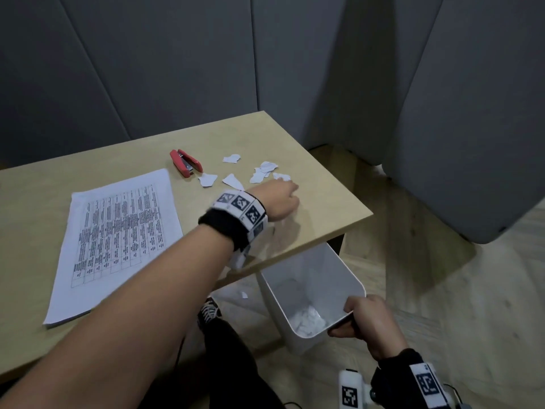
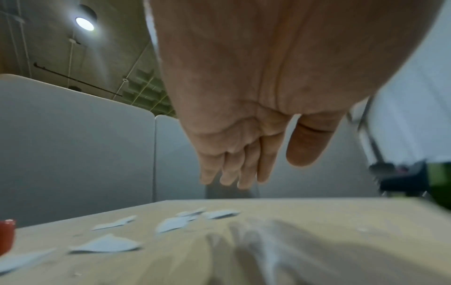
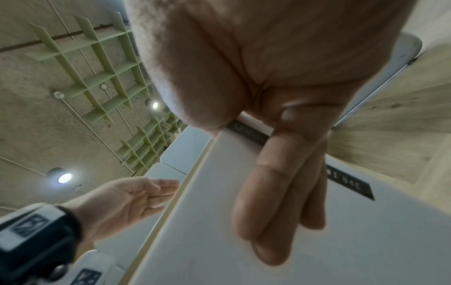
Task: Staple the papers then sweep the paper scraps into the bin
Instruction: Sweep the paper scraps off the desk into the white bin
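Several white paper scraps lie on the wooden table near its right end. My left hand hovers just over the table beside them, fingers straight and together, holding nothing. A white bin is tilted below the table's right front edge, with scraps in its bottom. My right hand grips its near rim, thumb inside and fingers on the outer wall. The printed papers lie at the left. The red stapler rests behind them.
One scrap lies on the floor under the table edge. Grey padded partitions stand behind and to the right of the table. My black-clad leg and shoe are beside the bin on the pale wood floor.
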